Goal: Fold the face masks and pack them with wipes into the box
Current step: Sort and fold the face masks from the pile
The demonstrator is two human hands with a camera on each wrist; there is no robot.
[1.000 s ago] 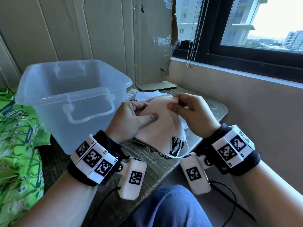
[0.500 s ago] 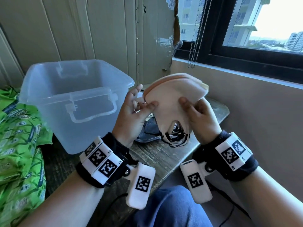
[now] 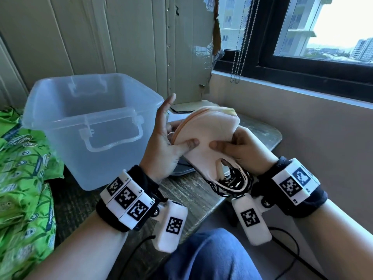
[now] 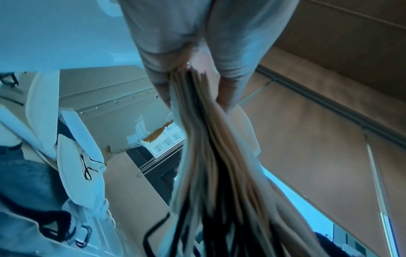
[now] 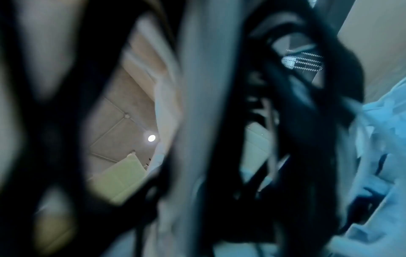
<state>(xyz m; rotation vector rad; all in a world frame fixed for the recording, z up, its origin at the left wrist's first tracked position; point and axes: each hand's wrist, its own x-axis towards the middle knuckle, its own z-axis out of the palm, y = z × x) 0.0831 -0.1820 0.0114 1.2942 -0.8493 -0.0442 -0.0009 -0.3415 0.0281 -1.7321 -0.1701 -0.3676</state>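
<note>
Head view, centre frame: stack of folded masks (image 3: 210,134) pinched between left hand (image 3: 167,146) and right hand (image 3: 240,150), beside empty box (image 3: 88,110) at left; likely to fan apart if thumbs slacken

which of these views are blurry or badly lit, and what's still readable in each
Head view: sharp and daylit, window sky blown out; both hands on the stack of masks read clearly. Left wrist view: blue cast, mask stack smeared by motion blur at the lower end. Right wrist view: dark, out of focus, black ear loops crowding the lens.
</note>
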